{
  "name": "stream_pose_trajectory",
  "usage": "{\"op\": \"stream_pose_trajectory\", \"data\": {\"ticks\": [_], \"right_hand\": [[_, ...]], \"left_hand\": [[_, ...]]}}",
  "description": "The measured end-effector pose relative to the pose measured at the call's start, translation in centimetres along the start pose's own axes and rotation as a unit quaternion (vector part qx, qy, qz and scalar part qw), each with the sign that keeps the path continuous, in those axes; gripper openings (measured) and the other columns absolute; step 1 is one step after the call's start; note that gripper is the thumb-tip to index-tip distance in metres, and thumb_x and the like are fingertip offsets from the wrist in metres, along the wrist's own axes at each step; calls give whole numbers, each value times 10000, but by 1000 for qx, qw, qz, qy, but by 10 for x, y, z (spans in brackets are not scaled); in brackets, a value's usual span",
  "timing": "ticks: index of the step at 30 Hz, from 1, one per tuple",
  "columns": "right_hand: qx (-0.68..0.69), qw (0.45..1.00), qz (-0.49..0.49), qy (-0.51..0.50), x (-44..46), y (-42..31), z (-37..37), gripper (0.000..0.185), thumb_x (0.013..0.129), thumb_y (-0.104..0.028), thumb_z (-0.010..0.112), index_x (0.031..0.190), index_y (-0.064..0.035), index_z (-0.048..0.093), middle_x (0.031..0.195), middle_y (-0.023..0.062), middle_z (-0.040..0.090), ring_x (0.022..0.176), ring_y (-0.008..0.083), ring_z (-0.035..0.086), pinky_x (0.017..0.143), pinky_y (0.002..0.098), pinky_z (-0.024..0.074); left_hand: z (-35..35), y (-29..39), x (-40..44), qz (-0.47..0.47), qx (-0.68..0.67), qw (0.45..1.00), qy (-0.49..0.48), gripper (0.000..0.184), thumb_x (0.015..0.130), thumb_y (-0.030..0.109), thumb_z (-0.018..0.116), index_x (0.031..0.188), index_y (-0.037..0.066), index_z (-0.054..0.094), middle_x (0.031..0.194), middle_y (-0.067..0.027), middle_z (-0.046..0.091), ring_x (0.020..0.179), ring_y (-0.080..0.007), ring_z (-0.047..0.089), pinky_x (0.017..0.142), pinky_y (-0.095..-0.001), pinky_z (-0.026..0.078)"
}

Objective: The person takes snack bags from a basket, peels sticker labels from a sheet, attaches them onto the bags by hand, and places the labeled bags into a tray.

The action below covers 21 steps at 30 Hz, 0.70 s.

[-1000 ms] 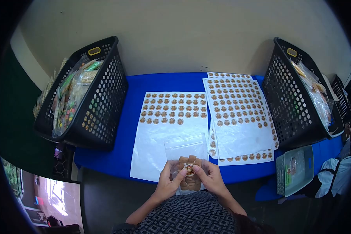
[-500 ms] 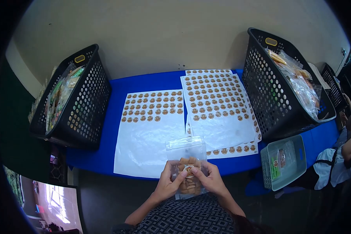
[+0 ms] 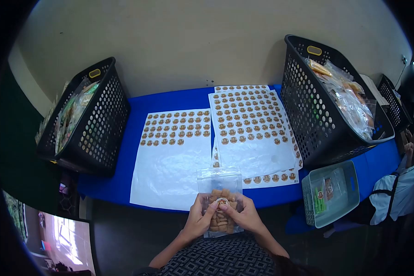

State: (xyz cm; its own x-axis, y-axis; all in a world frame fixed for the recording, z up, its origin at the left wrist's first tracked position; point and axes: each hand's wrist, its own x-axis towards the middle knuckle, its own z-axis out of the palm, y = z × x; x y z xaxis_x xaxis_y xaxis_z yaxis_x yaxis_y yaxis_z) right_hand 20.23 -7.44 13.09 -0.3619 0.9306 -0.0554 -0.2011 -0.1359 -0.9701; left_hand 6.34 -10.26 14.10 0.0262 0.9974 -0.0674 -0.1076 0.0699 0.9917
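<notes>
Between my two hands is a clear zip pouch (image 3: 219, 179) filled with small brown snack pieces, held upright in front of my body. A round sticker (image 3: 222, 204) sits on its front. My left hand (image 3: 200, 215) grips the pouch's left side, its thumb on the sticker's edge. On the right side, my right hand (image 3: 246, 214) grips the pouch with its thumb also pressing on the sticker. The fingers behind the pouch are mostly hidden. Just beyond lie a sticker sheet (image 3: 170, 161) on the left and a stack of sticker sheets (image 3: 257, 156) on the right.
Black perforated baskets of packed pouches stand at left (image 3: 103, 119) and right (image 3: 308, 106) on the blue-covered table (image 3: 161, 97). A pale green basket (image 3: 342, 202) with small packets sits at the right edge. Another person (image 3: 395, 193) is at far right.
My hands still hold the pouch, with both thumbs on the sticker; they sit slightly lower in view. The view has shifted slightly, so the sheets and right-hand baskets appear a little further left.
</notes>
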Motion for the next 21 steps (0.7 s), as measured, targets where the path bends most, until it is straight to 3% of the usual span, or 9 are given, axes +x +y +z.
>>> {"op": "stream_pose_trajectory", "data": {"ticks": [7,9,10,11,13,14,19,21], "right_hand": [[2,999,0,39,7,4,-1,250,799,-186,575,923,27,538,815,43,584,738,58,520,647,201,445],[-33,999,15,8,9,3,1,229,803,-176,568,913,23,544,816,42,587,753,51,516,646,196,440],[-5,1000,31,3,9,-2,7,269,777,-218,604,914,9,556,828,49,594,772,54,515,661,211,441],[-83,995,63,-3,9,-11,12,366,715,-275,664,937,-3,561,848,72,600,789,85,531,689,241,445],[-126,992,7,-15,12,0,22,450,654,-321,705,948,-10,565,845,94,602,797,128,549,713,270,443],[-141,989,18,-29,15,5,25,466,642,-321,710,951,-4,564,855,109,600,803,156,558,722,278,441],[-156,987,34,-23,21,-4,41,470,650,-327,704,956,-1,561,904,119,585,831,165,547,750,285,428],[-132,990,-10,44,22,-5,49,452,675,-316,686,973,-2,558,970,126,561,881,172,531,778,288,413]], "left_hand": [[-18,-10,9,63,56,993,-78,309,871,248,422,1010,-26,400,931,-93,486,853,-126,479,745,-261,405],[-22,-2,13,58,49,996,-50,342,870,295,416,1018,-12,413,932,-90,477,858,-133,475,741,-261,403],[-26,1,16,93,43,995,-4,317,847,275,474,979,-14,463,906,-74,489,824,-122,488,713,-252,413],[-30,3,18,96,41,994,-11,317,847,275,474,979,-14,463,906,-74,489,824,-122,488,713,-252,413],[-39,3,20,33,-38,999,2,246,815,239,522,875,1,529,895,-69,496,796,-111,500,659,-229,420],[-42,-3,25,77,-47,996,11,202,779,188,579,825,-6,555,832,-61,533,691,-97,524,574,-209,431],[-60,4,29,59,-21,998,13,177,756,168,609,763,-4,567,663,-37,563,590,-95,524,558,-215,431],[-68,3,33,59,2,998,-4,173,755,161,606,739,-7,568,655,-41,570,587,-91,522,545,-215,425]]}}
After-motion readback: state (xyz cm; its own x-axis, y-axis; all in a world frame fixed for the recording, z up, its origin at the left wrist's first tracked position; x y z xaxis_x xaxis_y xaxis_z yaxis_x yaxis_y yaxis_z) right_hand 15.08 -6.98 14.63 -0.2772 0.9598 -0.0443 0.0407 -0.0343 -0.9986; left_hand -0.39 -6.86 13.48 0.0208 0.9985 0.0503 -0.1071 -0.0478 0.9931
